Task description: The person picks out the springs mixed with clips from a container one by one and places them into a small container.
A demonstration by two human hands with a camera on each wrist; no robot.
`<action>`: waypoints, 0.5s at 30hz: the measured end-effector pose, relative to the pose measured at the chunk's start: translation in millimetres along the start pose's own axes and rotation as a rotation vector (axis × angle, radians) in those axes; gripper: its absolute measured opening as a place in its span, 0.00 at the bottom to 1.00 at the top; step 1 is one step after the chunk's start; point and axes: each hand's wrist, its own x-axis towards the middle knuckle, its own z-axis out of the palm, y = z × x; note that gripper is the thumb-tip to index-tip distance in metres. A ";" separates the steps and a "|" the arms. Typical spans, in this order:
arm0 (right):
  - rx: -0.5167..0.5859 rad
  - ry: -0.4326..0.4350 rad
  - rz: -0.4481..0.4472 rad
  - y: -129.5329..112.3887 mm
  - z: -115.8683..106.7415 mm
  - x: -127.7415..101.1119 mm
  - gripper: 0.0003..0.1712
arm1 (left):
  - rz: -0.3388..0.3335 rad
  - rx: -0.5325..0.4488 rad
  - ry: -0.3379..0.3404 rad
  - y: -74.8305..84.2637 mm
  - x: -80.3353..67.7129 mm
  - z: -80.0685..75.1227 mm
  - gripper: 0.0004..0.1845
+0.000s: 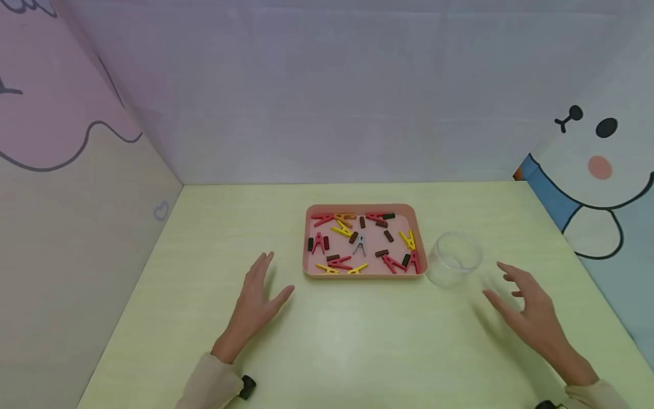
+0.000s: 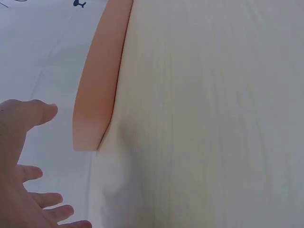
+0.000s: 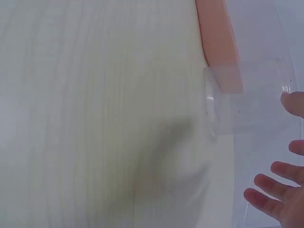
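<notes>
A shallow pink tray [image 1: 365,276] lies mid-table, with red, yellow, orange and grey plastic clips scattered in it among several small dark brown and black ridged pieces. Among them are a grey clip [image 1: 360,245] near the centre and a yellow clip [image 1: 407,240] at the right. Just right of the tray stands a clear round container [image 1: 452,261]. My left hand [image 1: 254,301] hovers left of the tray, fingers extended and thumb apart, holding nothing. To the right of the clear container, my right hand [image 1: 531,312] is held above the table with spread fingers, also holding nothing.
The pale wood-grain table [image 1: 347,341] meets a plain light wall [image 1: 347,96] at the back. Side panels with cartoon drawings flank it, a pink one [image 1: 61,85] on the left and a white cartoon face [image 1: 623,153] on the right.
</notes>
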 end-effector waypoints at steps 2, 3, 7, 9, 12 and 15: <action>0.020 0.027 0.006 -5.7 -0.5 0.7 0.37 | 0.001 -0.044 -0.002 1.5 1.6 0.2 0.44; 0.028 0.040 0.011 -8.4 -0.8 1.1 0.37 | 0.001 -0.061 -0.001 2.0 2.3 0.5 0.44; 0.051 0.077 0.029 -18.2 -1.4 3.1 0.34 | 0.009 -0.141 0.004 4.6 5.6 2.1 0.42; 0.058 0.089 0.035 -23.4 -1.5 4.5 0.34 | 0.010 -0.179 0.008 5.6 7.1 2.7 0.41; 0.067 0.102 0.037 -31.6 -1.7 6.5 0.34 | 0.010 -0.229 0.012 6.9 9.3 2.8 0.40; 0.078 0.113 0.041 -40.4 -1.6 8.2 0.33 | 0.001 -0.265 0.011 7.9 11.5 2.4 0.39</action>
